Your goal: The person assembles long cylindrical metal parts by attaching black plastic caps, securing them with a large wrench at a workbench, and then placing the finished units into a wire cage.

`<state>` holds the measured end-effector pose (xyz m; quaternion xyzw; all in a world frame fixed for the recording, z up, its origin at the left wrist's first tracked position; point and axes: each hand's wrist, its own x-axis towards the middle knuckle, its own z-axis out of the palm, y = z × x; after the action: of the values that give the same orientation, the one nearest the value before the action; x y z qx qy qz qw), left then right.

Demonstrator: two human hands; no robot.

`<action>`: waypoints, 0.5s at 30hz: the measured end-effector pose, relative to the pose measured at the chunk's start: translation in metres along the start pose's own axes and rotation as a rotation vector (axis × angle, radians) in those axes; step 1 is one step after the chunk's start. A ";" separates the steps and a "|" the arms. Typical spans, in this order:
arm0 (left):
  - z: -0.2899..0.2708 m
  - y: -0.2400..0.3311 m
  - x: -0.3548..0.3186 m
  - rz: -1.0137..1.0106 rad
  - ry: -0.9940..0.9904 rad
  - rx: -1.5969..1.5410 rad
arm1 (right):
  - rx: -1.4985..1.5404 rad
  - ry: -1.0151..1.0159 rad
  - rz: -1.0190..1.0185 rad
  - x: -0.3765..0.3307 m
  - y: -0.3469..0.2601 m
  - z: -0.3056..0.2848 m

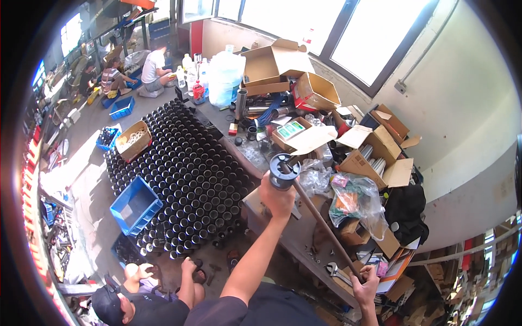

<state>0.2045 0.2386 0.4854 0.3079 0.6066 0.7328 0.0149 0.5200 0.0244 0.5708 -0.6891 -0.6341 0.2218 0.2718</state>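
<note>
Out over the near end of the workbench (304,233), my left hand (278,200) is closed round a dark grey round part (285,169). Its open end faces up and shows a ring with inner spokes. A long brownish rod (324,224) slants from beside this part down to the right. Closer to my body, the fingers of my right hand (367,283) pinch the lower end of the rod. Whether the rod's far end enters the round part or only lies behind it, I cannot tell. An adjustable wrench (333,268) lies near my right hand.
Left of the bench stands a large stack of black tubes (190,185), with a blue bin (136,205) and a carton of rings (133,140) on it. Cardboard boxes (316,91) and a plastic bag (356,204) crowd the bench. A capped person (117,301) sits close by at lower left.
</note>
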 end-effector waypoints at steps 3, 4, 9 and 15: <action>-0.003 -0.003 -0.004 -0.004 -0.022 0.021 | 0.007 0.010 -0.006 -0.005 0.009 0.004; -0.004 -0.004 -0.005 -0.012 -0.041 0.033 | 0.032 0.010 0.009 -0.007 0.013 0.006; -0.015 0.010 -0.001 -0.011 -0.212 -0.115 | -0.028 0.110 0.053 -0.039 0.084 0.004; -0.022 0.013 0.001 -0.106 -0.450 -0.133 | 0.073 -0.132 0.366 -0.112 0.186 0.070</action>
<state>0.1983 0.2160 0.4960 0.4295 0.5537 0.6822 0.2086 0.6037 -0.0898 0.3920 -0.7665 -0.5061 0.3353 0.2096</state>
